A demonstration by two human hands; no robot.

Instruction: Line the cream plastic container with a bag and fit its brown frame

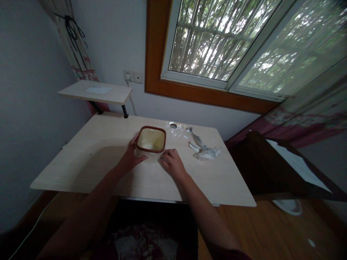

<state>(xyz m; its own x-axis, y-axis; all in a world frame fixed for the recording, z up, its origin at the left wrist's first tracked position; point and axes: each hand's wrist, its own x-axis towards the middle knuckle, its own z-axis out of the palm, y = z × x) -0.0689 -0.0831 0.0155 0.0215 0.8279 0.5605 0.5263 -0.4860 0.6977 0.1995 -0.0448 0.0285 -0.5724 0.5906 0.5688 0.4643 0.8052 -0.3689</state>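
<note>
On the pale wooden desk [103, 155] stands a squarish container [151, 140] with a rounded brown rim and a pale yellowish middle. My left hand [130, 156] grips its left side, the thumb stretched along the front and the fingers round the side. Close against the front right corner is my right hand [172, 162], its fingers curled and bunched together. Whatever those fingertips hold, if anything, is hidden. To the right lie crumpled clear plastic [206, 153] and a small white piece [194, 146].
A raised shelf [119, 94] bearing a paper sheet [98, 89] stands at the desk's back left. A round cable hole [173, 126] lies near the back edge. Behind are a wall socket [132, 76] and a window [217, 47]. Dark furniture [271, 169] stands at the right.
</note>
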